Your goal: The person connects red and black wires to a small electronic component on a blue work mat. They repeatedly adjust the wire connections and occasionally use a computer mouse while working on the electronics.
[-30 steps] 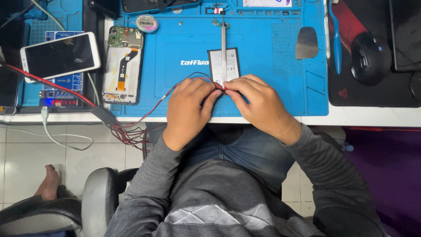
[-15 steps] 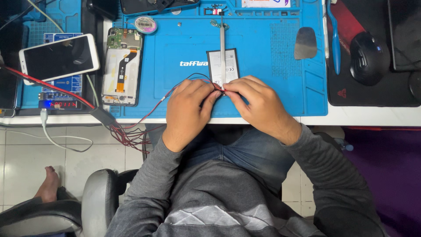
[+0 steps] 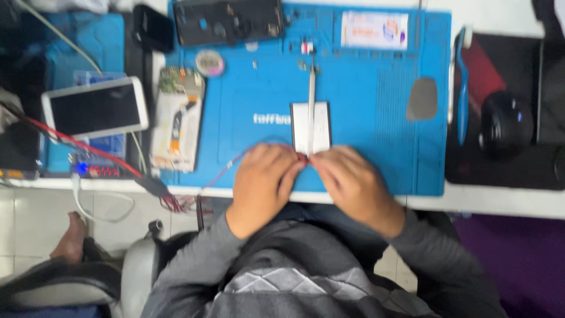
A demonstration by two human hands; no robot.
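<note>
My left hand (image 3: 262, 185) and right hand (image 3: 353, 188) meet at the near edge of the blue work mat (image 3: 365, 88), fingertips pinched together over the small red wire ends (image 3: 302, 158). Both grips look closed tight on those ends, though the picture is blurred and my fingers hide exactly how much of the wire each one has. The wire ends sit just at the near short edge of the white flat battery (image 3: 310, 126), which lies on the mat in the middle of the table (image 3: 500, 200).

To do this well, I judge I should keep my wrists resting on the mat's edge so the fingertips stay steady, hold the wire close to its tip, and press without dragging the battery sideways.

The battery's long axis runs near to far, with its near end pointing at my hands. A thin pale tool (image 3: 311, 100) lies along it, also running near to far. The thin red lead (image 3: 229, 168) trails from my left fingers out to the left, toward the bundle of wires (image 3: 170, 200) at the table's edge.

Further left lie an opened phone (image 3: 176, 126) with its insides showing and a white phone (image 3: 94, 109) face up.
</note>
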